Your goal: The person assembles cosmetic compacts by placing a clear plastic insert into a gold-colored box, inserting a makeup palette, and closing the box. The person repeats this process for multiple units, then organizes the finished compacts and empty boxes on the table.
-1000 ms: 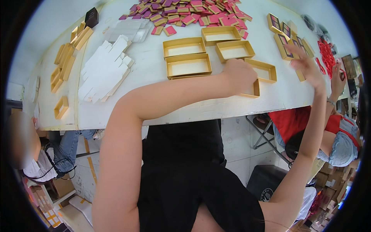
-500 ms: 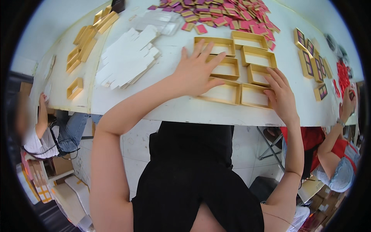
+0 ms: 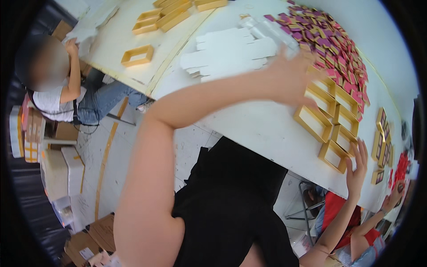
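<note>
Several gold rectangular box frames (image 3: 327,134), open in the middle, lie side by side in a cluster on the white table. My left hand (image 3: 291,80) is blurred by motion, fingers spread, over the cluster's far left end; whether it touches a frame I cannot tell. At the cluster's near right end, my right hand (image 3: 357,171) has its fingers stretched out against the outer side of the frames. Neither hand appears to hold anything. Beyond the frames spreads a heap of small pink and purple pieces with gold sides (image 3: 336,46).
Flat white card pieces (image 3: 235,51) lie left of my left hand, beside clear plastic sleeves (image 3: 267,31). More gold frames (image 3: 167,20) stand far left, with a single frame (image 3: 129,62) nearer. Filled gold boxes (image 3: 377,147) sit at right. Co-workers occupy both sides.
The view has swung left, so the table appears tilted. My left hand has lifted or shifted toward the frames' far left end. My right hand stays by the frames' right end.
</note>
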`<state>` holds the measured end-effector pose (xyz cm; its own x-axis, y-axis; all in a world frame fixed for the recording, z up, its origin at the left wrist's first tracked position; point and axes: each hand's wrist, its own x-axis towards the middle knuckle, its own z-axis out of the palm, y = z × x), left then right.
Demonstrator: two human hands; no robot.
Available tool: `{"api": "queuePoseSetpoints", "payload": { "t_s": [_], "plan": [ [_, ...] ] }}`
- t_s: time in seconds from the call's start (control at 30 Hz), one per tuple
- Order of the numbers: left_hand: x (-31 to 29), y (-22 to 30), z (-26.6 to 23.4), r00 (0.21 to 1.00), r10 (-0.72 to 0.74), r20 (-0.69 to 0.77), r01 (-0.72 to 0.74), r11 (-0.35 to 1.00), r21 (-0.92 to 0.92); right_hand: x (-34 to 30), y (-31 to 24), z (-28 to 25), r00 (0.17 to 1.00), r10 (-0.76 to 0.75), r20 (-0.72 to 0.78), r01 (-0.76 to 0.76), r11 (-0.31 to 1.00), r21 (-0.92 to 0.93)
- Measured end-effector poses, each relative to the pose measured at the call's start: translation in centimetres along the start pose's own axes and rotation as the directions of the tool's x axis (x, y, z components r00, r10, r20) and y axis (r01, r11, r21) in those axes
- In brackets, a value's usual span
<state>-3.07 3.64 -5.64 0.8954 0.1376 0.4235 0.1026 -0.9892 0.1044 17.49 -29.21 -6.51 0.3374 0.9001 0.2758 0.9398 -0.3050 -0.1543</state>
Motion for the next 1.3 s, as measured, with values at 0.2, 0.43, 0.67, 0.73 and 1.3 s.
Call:
{"api": "queuePoseSetpoints", "payload": {
  "t_s": [0.2, 0.43, 0.67, 0.73, 1.3],
  "plan": [
    [-20.2, -19.1, -15.9, 0.454, -0.869, 0.196, 0.604, 0.462, 0.649, -6.0, 4.0, -1.6, 0.977, 0.166, -0.133, -0.182, 0.975, -0.124],
    [-20.6, -24.6, -11.7, 0.803, -0.578, -0.143, 0.593, 0.755, 0.280, -0.1, -0.2, -0.2, 0.979, 0.060, -0.196, -0.091, 0.984, -0.153],
    [-12.7, -29.5, -8.7, 0.600, -0.800, 0.014, 0.737, 0.559, 0.381, -0.6, -3.6, -2.1, 0.977, -0.002, -0.214, -0.028, 0.990, -0.136],
    [-8.9, -21.4, -8.4, 0.830, -0.413, -0.376, 0.463, 0.885, 0.051, -3.1, -3.6, -2.7, 0.970, 0.095, -0.223, -0.130, 0.981, -0.147],
    [-6.9, 9.3, 0.6, 0.972, 0.219, -0.087, -0.235, 0.924, -0.302, -4.1, -11.7, 1.3, 0.979, -0.146, -0.146, 0.151, 0.988, 0.024]
  ]
}}
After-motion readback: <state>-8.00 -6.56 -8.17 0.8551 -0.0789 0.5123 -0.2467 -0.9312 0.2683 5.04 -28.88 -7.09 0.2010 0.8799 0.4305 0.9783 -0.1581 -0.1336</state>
